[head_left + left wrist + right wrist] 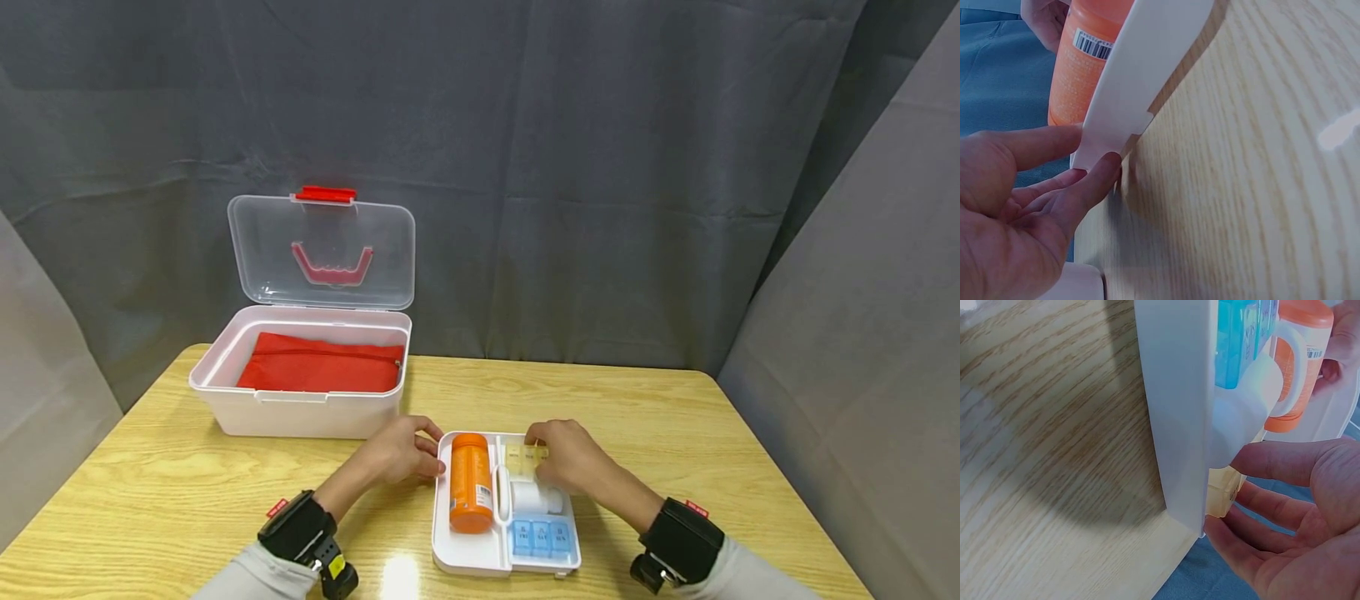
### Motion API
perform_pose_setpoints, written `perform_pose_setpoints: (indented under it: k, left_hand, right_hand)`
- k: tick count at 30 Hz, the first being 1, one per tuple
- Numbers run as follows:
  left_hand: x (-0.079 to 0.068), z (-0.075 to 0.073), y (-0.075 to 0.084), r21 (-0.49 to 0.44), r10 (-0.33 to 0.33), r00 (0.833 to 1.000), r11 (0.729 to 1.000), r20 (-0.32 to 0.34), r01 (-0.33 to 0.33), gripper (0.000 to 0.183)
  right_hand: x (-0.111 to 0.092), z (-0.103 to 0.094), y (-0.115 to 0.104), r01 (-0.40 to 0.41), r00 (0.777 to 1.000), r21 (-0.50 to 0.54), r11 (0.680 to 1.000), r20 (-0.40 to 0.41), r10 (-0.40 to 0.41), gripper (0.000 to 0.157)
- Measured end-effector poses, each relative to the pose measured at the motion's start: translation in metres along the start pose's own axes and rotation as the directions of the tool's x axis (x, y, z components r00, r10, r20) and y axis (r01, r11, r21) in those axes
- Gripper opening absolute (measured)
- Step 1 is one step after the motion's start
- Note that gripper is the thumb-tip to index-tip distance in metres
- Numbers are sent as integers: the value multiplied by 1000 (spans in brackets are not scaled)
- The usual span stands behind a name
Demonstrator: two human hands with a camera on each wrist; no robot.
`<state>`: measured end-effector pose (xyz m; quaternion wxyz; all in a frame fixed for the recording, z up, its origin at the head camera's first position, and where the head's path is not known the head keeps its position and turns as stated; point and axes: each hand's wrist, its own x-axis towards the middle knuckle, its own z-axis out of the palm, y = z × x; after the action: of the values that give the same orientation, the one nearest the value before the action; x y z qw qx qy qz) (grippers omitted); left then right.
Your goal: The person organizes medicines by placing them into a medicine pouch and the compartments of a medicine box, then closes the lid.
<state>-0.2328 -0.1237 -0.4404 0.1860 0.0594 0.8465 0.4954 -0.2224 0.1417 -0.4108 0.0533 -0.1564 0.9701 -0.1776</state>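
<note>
A white divided tray (465, 557) with a handle (502, 496) lies on the table. In its left compartment lies an orange bottle (471, 483) with a barcode label. The right side holds a yellow pill organizer (517, 458), a white bottle (534, 497) and a blue pill organizer (540, 538). My left hand (405, 450) holds the tray's far left edge, thumb at the rim and fingers against the outer wall (1113, 94). At the far right compartment, my right hand (568, 454) pinches the yellow pill organizer (1222, 490) between thumb and fingers, partly covering it.
Behind my left hand stands a pale plastic box (300, 414), its clear lid (322, 250) raised and fitted with a red latch. A red zippered pouch (322, 364) lies inside. Grey cloth (525, 167) hangs behind the wooden table (637, 408).
</note>
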Motion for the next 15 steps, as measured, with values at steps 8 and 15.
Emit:
perform_pose_setpoints:
  k: [8,15]
  left_hand:
    - [1,-1,1,7,-13,1000,1000,8,13,42]
    - [0,-1,0,13,-9,1000,1000,8,9,41]
  right_hand:
    - [-1,0,1,15,1000,1,1000,-9,-15,36]
    - [-1,1,2,23,1000,6,1000,-16,-23,35]
